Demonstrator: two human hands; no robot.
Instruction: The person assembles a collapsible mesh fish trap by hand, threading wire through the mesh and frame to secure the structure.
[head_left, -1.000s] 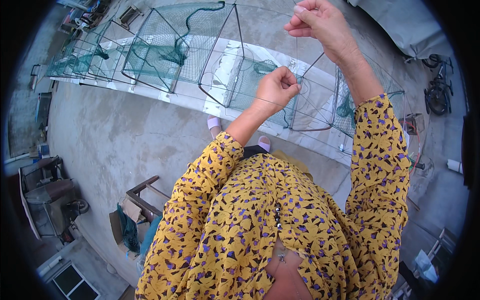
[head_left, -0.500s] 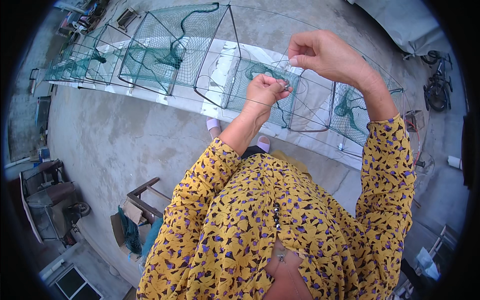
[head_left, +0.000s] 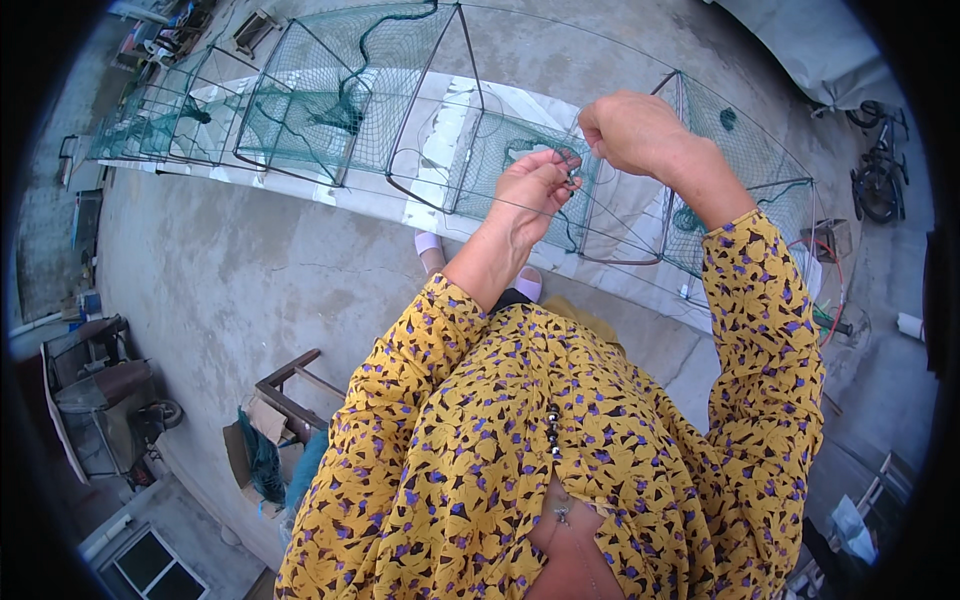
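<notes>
A long green net trap [head_left: 400,120] with dark rectangular metal frames stretches from far left to right in front of me. At its middle, my left hand [head_left: 533,187] is closed in a pinch on a small dark metallic piece [head_left: 572,170], too small to name. Just right of it and a little farther off, my right hand [head_left: 632,130] is closed, its fingertips pressed together. Thin cord seems to run near those fingertips, but what they hold cannot be made out. Below both hands lies green mesh, and a dark frame bar [head_left: 622,262] curves beneath my right wrist.
White boards [head_left: 437,155] lie under the trap on the concrete. A wooden frame [head_left: 290,385] with cardboard and green netting stands at lower left, beside a three-wheeled vehicle [head_left: 105,395]. A bicycle [head_left: 878,180] and a grey cover [head_left: 800,45] are at far right.
My right hand has come lower and closer to my left hand, its fingers turned down. My left hand has barely moved. More of the trap's right section now shows.
</notes>
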